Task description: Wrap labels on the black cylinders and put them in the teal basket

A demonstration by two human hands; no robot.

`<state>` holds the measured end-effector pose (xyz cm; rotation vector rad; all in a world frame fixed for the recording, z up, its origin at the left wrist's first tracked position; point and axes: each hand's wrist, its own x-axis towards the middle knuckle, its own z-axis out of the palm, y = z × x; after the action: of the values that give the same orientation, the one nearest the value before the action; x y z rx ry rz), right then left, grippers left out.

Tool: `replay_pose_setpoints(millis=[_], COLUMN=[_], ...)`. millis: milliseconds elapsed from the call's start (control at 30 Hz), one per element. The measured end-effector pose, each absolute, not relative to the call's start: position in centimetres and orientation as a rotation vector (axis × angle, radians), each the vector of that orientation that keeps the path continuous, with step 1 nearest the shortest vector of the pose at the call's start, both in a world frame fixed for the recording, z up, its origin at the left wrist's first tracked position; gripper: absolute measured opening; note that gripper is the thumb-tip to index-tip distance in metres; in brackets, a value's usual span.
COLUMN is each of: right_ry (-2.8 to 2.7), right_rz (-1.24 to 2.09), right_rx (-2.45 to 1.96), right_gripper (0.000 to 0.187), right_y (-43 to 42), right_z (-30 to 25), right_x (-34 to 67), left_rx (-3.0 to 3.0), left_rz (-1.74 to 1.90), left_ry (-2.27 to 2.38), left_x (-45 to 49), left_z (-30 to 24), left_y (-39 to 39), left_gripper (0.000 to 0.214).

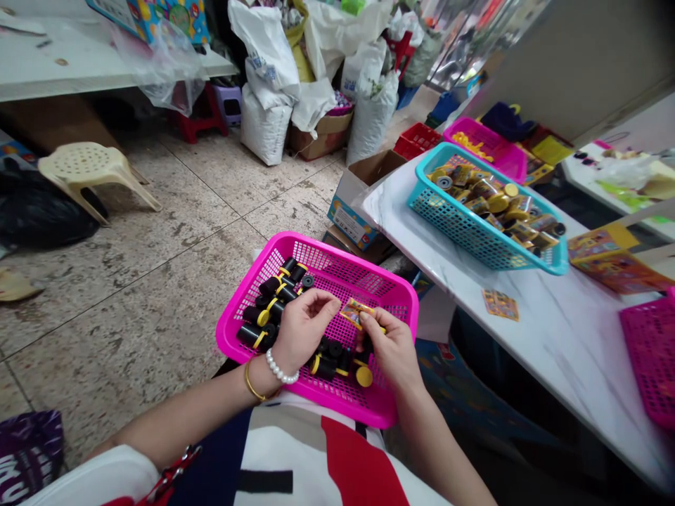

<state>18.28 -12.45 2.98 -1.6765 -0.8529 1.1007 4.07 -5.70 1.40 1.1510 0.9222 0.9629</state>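
A pink basket (240, 299) rests on my lap, with small black cylinders (285, 289) with yellow parts lying at its left side and near edge. Over the basket, my right hand (393, 348) pinches a small colourful printed label (354, 311) between thumb and fingers. My left hand (303, 329), wearing a pearl bracelet, is closed with thumb and fingertips together just left of the label. Whether anything is between those fingertips is too small to make out. One yellow round cap (363, 377) faces up below my right hand.
On the marbled table (548, 337) to the right stand a turquoise basket (448, 221) of labelled gold and black cylinders and a loose printed sheet (500, 304). Cardboard boxes (351, 218) sit beside the table. White sacks (268, 119) and a cream stool (87, 165) stand on the floor.
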Motion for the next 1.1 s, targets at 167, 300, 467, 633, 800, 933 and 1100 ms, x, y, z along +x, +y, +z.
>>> replay_pose_setpoints(millis=[167, 300, 467, 633, 800, 933, 1100], right_ry=[-0.895, -0.912, -0.92, -1.015, -1.113, -0.872, -0.577], right_rz=[1.084, 1.092, 1.063, 1.005, 0.979, 1.241, 1.254], right_rx=[-1.7, -1.697, -1.718, -1.739, -1.701, -1.485, -1.297], right_gripper=[0.038, 0.036, 0.032, 0.028, 0.018, 0.025, 0.031], right_y=[-12.6, -12.6, -12.3, -12.4, -12.4, -12.2, -12.1], right_z=[2.9, 2.7, 3.1, 2.8, 1.9, 2.2, 3.1], right_x=[18.2, 18.0, 17.9, 17.9, 18.0, 18.8, 19.9], left_rx=[1.262, 1.341, 1.426, 1.482, 1.236, 0.86, 0.642], left_rz=[0.934, 0.936, 0.942, 0.862, 0.723, 0.564, 0.536], left_ry=[0.917, 0.933, 0.899, 0.898, 0.88, 0.899, 0.929], left_x=[3.7, 3.6, 3.7, 3.7, 3.7, 3.7, 3.8], left_z=[1.9, 2.1, 2.2, 2.1, 1.8, 1.1, 0.5], left_y=[-5.8, -5.5, -5.4, -5.5, -5.0, -4.3, -3.8], left_gripper=[0.021, 0.02, 0.015, 0.012, 0.017, 0.022, 0.028])
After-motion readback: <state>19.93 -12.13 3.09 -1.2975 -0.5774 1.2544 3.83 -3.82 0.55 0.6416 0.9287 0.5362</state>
